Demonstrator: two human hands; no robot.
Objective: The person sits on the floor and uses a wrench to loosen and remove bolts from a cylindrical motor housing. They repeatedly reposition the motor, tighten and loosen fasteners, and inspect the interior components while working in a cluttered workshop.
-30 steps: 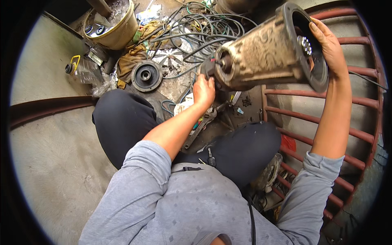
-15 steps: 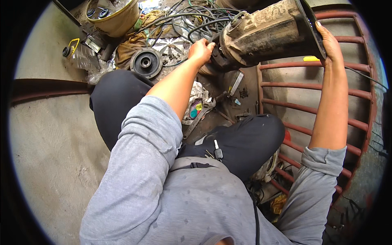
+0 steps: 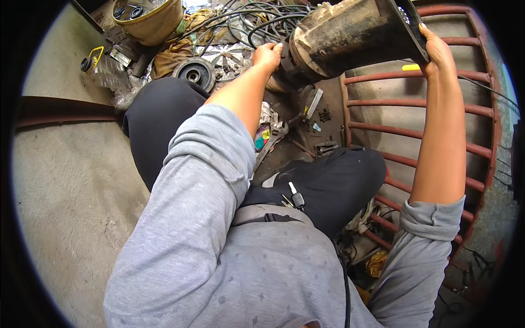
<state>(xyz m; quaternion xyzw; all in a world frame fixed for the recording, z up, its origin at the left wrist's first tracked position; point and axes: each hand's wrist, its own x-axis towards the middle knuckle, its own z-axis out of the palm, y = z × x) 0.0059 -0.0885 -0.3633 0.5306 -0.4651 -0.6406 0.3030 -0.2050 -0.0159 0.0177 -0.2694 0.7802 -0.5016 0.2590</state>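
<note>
A big grimy metal housing [image 3: 350, 41], roughly cylindrical with a broad flat flange [image 3: 411, 33] at its right end, lies tilted across the far right of the view. My right hand [image 3: 437, 52] grips the flange by its outer edge, fingers partly hidden behind it. At the narrower left end, my left hand [image 3: 268, 57] is closed on the dark rim of the same housing. A dark round pulley-like wheel [image 3: 195, 75] lies left of my left hand. Below the housing, an adjustable wrench [image 3: 272, 141] rests beside a crumpled rag.
A red barred metal frame [image 3: 421, 104] stands along the right. Coiled cables [image 3: 235, 24] lie at the back, near a dirty bucket [image 3: 150, 24] holding round parts. A clear plastic jug [image 3: 106, 74] is at left. Several bolts [image 3: 325, 115] lie on the floor.
The housing and both hands sit slightly higher and further left in view, and the housing seems to have turned a little. Both hands keep their holds.
</note>
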